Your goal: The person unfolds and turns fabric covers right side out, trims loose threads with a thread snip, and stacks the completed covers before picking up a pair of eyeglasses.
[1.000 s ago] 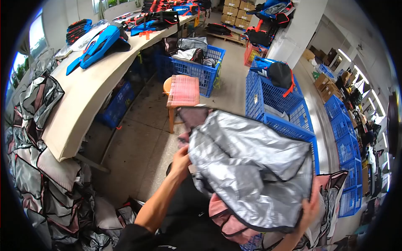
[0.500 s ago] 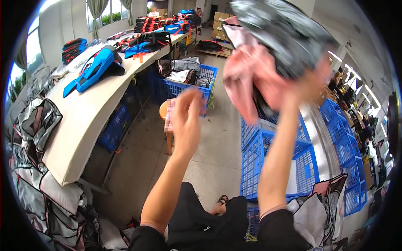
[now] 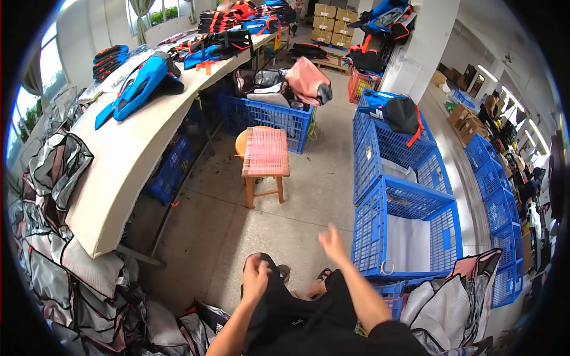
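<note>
My left hand (image 3: 256, 277) hovers near my left knee, its fingers loosely curled and nothing visible in them. Out in front of my other knee is my right hand (image 3: 333, 246), empty, with thumb and fingers apart. A pink and grey fabric piece (image 3: 306, 80) lies on the heap in the far blue crate (image 3: 267, 115), hanging over its right corner. Between my hands and that crate stands a wooden stool (image 3: 266, 157) with a pink woven seat.
On the left runs a long table (image 3: 113, 190) bearing a blue bag (image 3: 142, 86). Grey mesh pieces (image 3: 89, 267) are piled beneath its near end. Blue crates (image 3: 409, 228) line the right, one carrying a black-and-blue bag (image 3: 401, 113). More fabric pieces (image 3: 445, 308) lie lower right.
The pink and grey piece has left my right hand and now rests on the far crate's heap. Both hands have dropped toward my knees. My view has shifted, showing the stool fully.
</note>
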`<state>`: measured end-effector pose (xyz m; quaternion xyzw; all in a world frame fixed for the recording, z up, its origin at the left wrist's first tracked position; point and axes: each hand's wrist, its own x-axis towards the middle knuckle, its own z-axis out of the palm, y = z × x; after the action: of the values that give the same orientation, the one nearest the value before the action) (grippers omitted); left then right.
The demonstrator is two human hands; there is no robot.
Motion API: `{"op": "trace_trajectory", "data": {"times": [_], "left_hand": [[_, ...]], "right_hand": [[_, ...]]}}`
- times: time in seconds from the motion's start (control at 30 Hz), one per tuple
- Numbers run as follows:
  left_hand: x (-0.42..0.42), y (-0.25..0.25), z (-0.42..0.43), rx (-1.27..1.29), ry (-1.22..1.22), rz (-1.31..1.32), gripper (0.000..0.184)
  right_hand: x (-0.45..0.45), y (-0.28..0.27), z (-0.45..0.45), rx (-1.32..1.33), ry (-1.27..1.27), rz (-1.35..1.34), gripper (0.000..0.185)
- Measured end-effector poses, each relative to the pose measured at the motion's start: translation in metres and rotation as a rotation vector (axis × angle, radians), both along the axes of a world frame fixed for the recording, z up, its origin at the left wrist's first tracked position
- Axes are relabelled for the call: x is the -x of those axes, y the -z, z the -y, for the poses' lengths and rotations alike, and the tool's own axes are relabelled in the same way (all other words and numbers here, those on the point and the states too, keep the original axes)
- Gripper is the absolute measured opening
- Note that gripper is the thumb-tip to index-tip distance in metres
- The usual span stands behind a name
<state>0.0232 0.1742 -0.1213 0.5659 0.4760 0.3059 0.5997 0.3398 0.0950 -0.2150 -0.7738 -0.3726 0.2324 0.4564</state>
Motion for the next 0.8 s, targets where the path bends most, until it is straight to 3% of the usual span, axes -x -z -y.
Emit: {"op": "trace_trajectory", "data": {"times": [0.03,0.07,0.1,0.13,0.2,0.23,0.3,0.37,0.43,0.47,0.57,0.6,0.63,0.67,0.7,0.77,0.8], "left_hand": [[0.004,0.005,0.013,0.039,0.049,-0.045,0.037],[0.007,0.017,0.026,0.045,0.077,-0.118,0.036],[0.01,0.033,0.038,0.045,0.107,-0.187,0.036],[0.015,0.051,0.047,-0.105,0.16,-0.216,0.034],[0.006,0.037,0.052,-0.211,0.219,-0.27,0.033],[0.004,0.029,0.052,-0.327,0.281,-0.333,0.031],[-0.011,0.025,0.049,-0.286,0.263,-0.303,0.022],[-0.023,0.01,0.038,-0.109,0.177,0.03,0.017],[-0.024,-0.041,0.021,-0.434,0.111,0.066,0.015],[-0.02,-0.064,0.011,-0.418,0.058,0.109,0.015],[-0.008,-0.17,-0.004,-0.771,-0.105,0.202,0.015],[0.0,-0.206,-0.004,-0.982,-0.14,0.211,0.018],[0.01,-0.232,-0.003,-1.209,-0.179,0.262,0.02],[0.013,-0.258,0.002,-1.415,-0.26,0.362,0.021],[0.017,-0.275,0.016,-1.41,-0.388,0.433,0.028],[0.055,-0.295,0.031,-1.324,-0.051,0.827,0.043],[0.027,-0.322,0.046,-1.442,-0.284,0.848,0.019]], "right_hand": [[0.038,0.018,0.053,0.108,0.134,-0.045,0.065],[0.057,0.087,0.11,0.185,0.209,0.107,0.056],[0.089,0.085,0.162,0.392,0.192,0.233,0.045],[0.101,0.059,0.174,0.307,0.19,0.111,0.041],[0.115,0.0,0.16,0.198,0.238,-0.063,0.033],[0.112,0.004,0.161,0.207,0.255,-0.074,0.033],[0.105,0.017,0.162,0.07,0.276,-0.17,0.029],[0.098,-0.039,0.155,0.007,0.35,-0.22,0.028],[0.085,-0.091,0.158,-0.137,0.365,-0.171,0.026],[0.079,-0.123,0.158,-0.251,0.398,-0.178,0.024],[0.076,-0.24,0.159,-0.526,0.42,0.104,0.018],[0.082,-0.28,0.161,-0.59,0.39,0.299,0.02],[0.084,-0.312,0.163,-0.632,0.354,0.657,0.024],[0.089,-0.335,0.161,-0.861,0.289,0.81,0.032],[0.102,-0.352,0.158,-1.045,0.28,0.803,0.033],[0.129,-0.386,0.15,-1.395,0.24,0.824,0.038],[0.142,-0.403,0.142,-1.484,0.383,0.934,0.038]]}}
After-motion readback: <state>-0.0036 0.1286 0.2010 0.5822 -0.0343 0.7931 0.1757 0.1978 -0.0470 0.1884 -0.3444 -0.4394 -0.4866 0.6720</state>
